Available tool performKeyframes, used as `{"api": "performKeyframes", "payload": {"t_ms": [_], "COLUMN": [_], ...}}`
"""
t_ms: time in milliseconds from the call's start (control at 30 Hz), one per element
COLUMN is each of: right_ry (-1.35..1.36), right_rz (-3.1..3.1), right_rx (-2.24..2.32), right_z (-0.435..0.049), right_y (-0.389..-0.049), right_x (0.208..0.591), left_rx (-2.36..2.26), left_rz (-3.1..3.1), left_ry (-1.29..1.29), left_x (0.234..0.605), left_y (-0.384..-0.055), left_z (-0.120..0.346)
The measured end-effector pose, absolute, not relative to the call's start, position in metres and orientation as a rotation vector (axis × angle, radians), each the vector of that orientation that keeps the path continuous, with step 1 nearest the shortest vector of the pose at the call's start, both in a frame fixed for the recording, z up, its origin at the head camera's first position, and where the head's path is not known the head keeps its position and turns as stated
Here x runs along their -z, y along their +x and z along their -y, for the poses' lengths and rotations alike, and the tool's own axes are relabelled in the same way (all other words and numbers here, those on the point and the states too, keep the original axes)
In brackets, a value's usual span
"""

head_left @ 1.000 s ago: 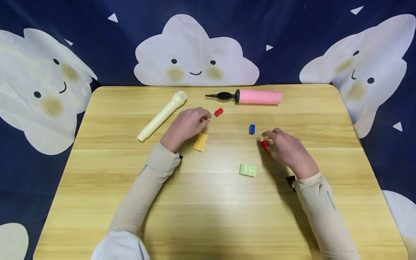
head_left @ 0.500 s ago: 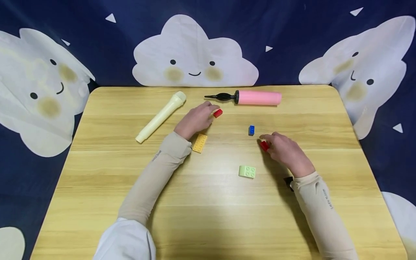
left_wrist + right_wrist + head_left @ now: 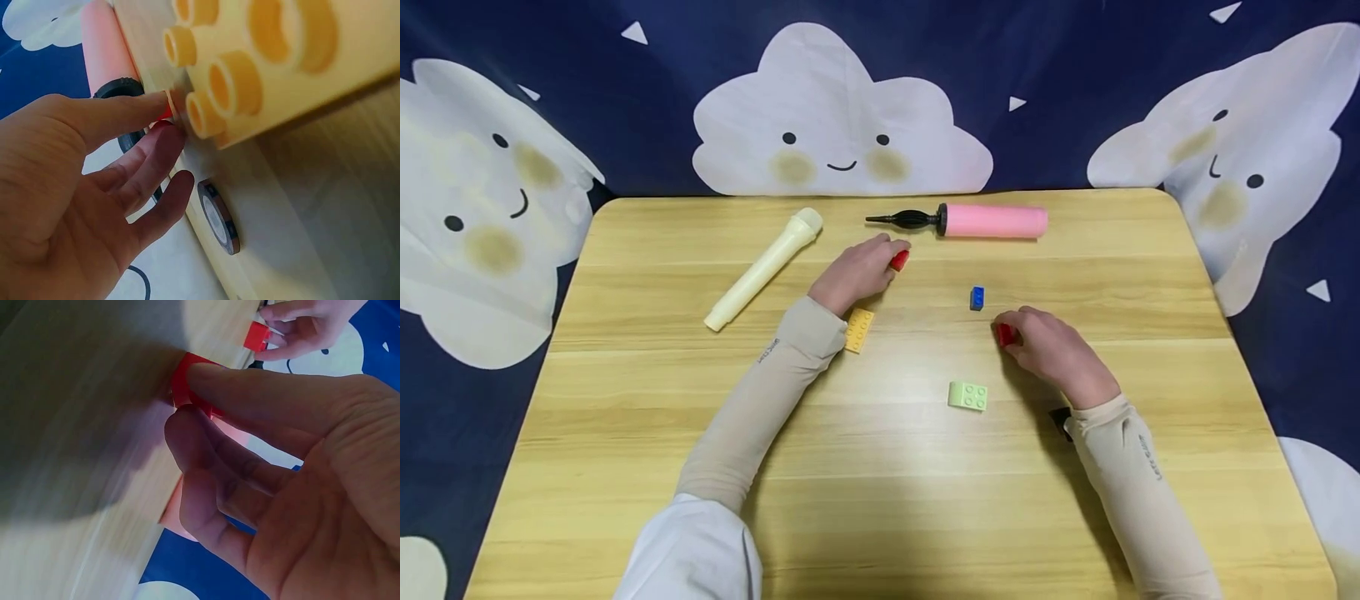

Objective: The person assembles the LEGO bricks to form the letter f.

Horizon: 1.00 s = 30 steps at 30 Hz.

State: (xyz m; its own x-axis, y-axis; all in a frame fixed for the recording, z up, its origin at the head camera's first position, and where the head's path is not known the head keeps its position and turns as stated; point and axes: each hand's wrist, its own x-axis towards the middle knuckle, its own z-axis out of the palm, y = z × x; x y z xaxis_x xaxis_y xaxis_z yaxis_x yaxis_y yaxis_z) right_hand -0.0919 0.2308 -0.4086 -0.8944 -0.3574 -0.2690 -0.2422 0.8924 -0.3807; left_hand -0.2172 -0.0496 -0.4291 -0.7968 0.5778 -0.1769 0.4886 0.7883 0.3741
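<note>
My left hand [image 3: 857, 271] pinches a small red toy brick [image 3: 899, 260] at the back middle of the table, thumb and fingers at its sides. In the left wrist view only a sliver of that brick [image 3: 167, 112] shows between the fingertips. To the right, my right hand [image 3: 1051, 346] pinches another red brick [image 3: 1005, 335] between thumb and fingertips; in the right wrist view this brick [image 3: 187, 378] is partly covered by the thumb. A yellow studded brick [image 3: 860, 331] lies beside my left wrist, slightly overlapped by the sleeve. Near my right fingertips stands a small blue brick [image 3: 977, 298].
A pale green brick [image 3: 967, 396] lies front of centre on the wooden table [image 3: 880, 500]. At the back are a pink pump [image 3: 992, 221] with a black nozzle and a cream microphone-shaped tube [image 3: 763, 271]. A dark-rimmed disc [image 3: 219, 215] appears in the left wrist view.
My left hand has reached right and away to the far red brick and now pinches it. My right fingers have closed in on the nearer red brick.
</note>
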Motion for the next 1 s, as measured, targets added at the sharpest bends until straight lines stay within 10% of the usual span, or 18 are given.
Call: {"api": "performKeyframes", "payload": {"t_ms": [1000], "right_ry": [-0.734], "right_rz": [-2.901], "right_rx": [0.678], "right_z": [-0.205], "right_y": [-0.074], "right_x": [0.394], "left_rx": [-0.648], "left_rz": [-2.698], "left_ry": [0.956], "left_x": [0.404], "left_y": [-0.133], "left_z": [0.059]}}
